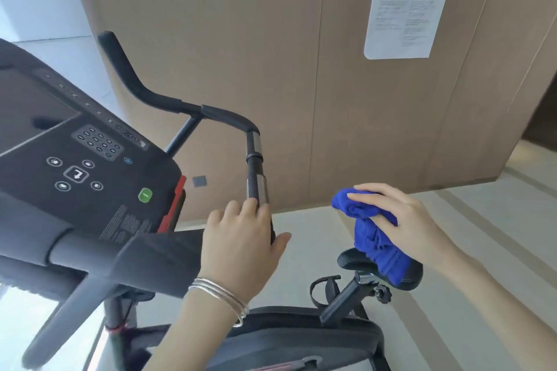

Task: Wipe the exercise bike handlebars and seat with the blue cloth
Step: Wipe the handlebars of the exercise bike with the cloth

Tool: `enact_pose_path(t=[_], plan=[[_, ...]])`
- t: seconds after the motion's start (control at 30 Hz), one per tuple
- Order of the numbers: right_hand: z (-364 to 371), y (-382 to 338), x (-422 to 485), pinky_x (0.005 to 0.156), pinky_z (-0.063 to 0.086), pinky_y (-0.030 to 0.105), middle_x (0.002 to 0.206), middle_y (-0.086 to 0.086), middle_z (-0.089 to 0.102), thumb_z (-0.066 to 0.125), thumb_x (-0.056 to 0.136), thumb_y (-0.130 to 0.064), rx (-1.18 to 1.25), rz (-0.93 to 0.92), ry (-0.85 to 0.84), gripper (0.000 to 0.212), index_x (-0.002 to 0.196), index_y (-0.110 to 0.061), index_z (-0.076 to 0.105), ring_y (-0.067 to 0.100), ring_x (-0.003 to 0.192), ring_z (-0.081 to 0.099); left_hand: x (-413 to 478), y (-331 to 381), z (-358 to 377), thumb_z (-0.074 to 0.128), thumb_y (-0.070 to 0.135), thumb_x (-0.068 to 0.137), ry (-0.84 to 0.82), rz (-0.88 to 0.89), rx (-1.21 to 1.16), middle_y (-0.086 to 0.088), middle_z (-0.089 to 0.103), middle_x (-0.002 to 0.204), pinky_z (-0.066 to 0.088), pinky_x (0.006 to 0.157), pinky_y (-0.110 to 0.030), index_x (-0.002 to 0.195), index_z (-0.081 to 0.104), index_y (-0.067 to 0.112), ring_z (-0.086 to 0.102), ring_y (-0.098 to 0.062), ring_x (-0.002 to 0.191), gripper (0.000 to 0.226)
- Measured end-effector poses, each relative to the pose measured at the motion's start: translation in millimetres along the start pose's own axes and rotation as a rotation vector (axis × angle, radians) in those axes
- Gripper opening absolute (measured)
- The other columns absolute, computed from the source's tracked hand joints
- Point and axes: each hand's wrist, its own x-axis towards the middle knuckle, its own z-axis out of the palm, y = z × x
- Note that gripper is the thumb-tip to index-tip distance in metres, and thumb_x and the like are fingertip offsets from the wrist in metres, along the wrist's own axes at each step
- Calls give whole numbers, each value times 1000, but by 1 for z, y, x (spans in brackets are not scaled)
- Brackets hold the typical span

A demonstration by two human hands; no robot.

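Nearest: left hand (241, 238) wrapped round the near end of the right-side handlebar grip (256, 178), fingers curled over it, thumb out to the side. Stack of thin silver bangles (223, 295) on that wrist; I make out three or four, can't separate them cleanly.

Right hand (394, 220) has the blue cloth (373, 238) bunched in a loose wad, fingers spread over the top, tail hanging down. Cloth sits in the air just beside the grip, not touching it. Its tail overlaps the seat (404, 275) in view; looks above it rather than resting on it, can't tell for sure.

Step in hand, my read: wiping the handlebars, this grip next. Seat not started.

How to do it well:
- shift the left hand off the section to be wiped, or brace further up the bar
- wrap cloth round the tube, not just a dab on top
- pull along its length, cover both metal sensor bands (261, 187)
- gather the loose tail so it doesn't snag the seat post knob (382, 292)

Further back: console (90, 159) with keypad and one green button (145, 195). Handlebars (168, 99) run up and away to the far grip.

Counts: one cloth, one seat, one console, two hands, one paper notice (407, 9) on the brown wall (241, 39).
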Motion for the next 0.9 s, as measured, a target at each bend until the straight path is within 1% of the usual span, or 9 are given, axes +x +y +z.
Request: enact_pose_path(t=[0.07, 0.1, 0.2, 0.23, 0.33, 0.4, 0.63, 0.73, 0.9], plan=[[-15, 22, -7, 94, 35, 16, 126, -23, 49, 54, 84, 11, 14, -13, -18, 56, 118, -33, 61, 13, 111, 53, 10, 38, 3, 39, 56, 90, 22, -19, 6, 3, 54, 125, 37, 102, -41, 119, 52, 24, 49, -24, 117, 46], [-22, 33, -10, 94, 35, 15, 126, -23, 49, 54, 84, 11, 24, -10, -27, 57, 118, -34, 61, 12, 111, 52, 15, 56, 3, 47, 54, 87, 44, -15, -20, 2, 57, 124, 38, 102, -42, 116, 57, 22, 51, -26, 117, 44], [-43, 62, -19, 97, 37, 22, 126, -18, 51, 52, 84, 12, 26, 14, -46, 55, 118, -30, 62, 15, 113, 51, 32, 106, 11, 66, 46, 77, 110, 62, -112, 0, 68, 106, 51, 86, -39, 102, 67, 19, 62, -26, 102, 36], [-49, 71, -23, 98, 37, 25, 126, -15, 52, 52, 83, 13, 21, 23, -51, 54, 118, -27, 62, 16, 114, 51, 37, 121, 16, 66, 44, 77, 93, 84, -156, 0, 67, 107, 50, 85, -38, 104, 67, 18, 62, -26, 102, 36], [-66, 102, -41, 99, 38, 25, 124, -10, 55, 53, 82, 14, 30, 76, -40, 53, 116, -25, 64, 15, 114, 52, 57, 158, 35, 46, 45, 90, -45, 161, -253, 7, 46, 137, 35, 100, -32, 132, 44, 27, 42, -19, 125, 45], [-76, 124, -51, 97, 38, 22, 123, -13, 55, 54, 82, 12, 35, 109, -15, 52, 116, -26, 64, 12, 112, 53, 72, 177, 51, 39, 45, 93, -69, 211, -286, 11, 34, 145, 30, 104, -30, 138, 33, 33, 34, -15, 130, 47], [-97, 199, -57, 96, 39, 24, 122, -20, 52, 55, 83, 11, 11, 211, 39, 52, 117, -28, 62, 13, 112, 53, 134, 226, 87, 37, 44, 93, -59, 309, -271, 12, 35, 144, 31, 102, -28, 138, 31, 34, 34, -14, 129, 46], [-108, 228, -44, 96, 39, 21, 122, -23, 50, 56, 84, 8, -8, 218, 57, 50, 118, -28, 62, 10, 112, 53, 171, 243, 99, 35, 44, 94, -62, 323, -259, 10, 37, 143, 30, 103, -29, 139, 30, 32, 33, -16, 130, 47], [-123, 275, -19, 95, 38, 19, 123, -21, 51, 57, 84, 7, -1, 235, 58, 51, 119, -30, 61, 8, 111, 52, 226, 265, 120, 37, 44, 94, -87, 341, -276, 11, 38, 141, 29, 103, -29, 139, 31, 32, 32, -16, 129, 47]])
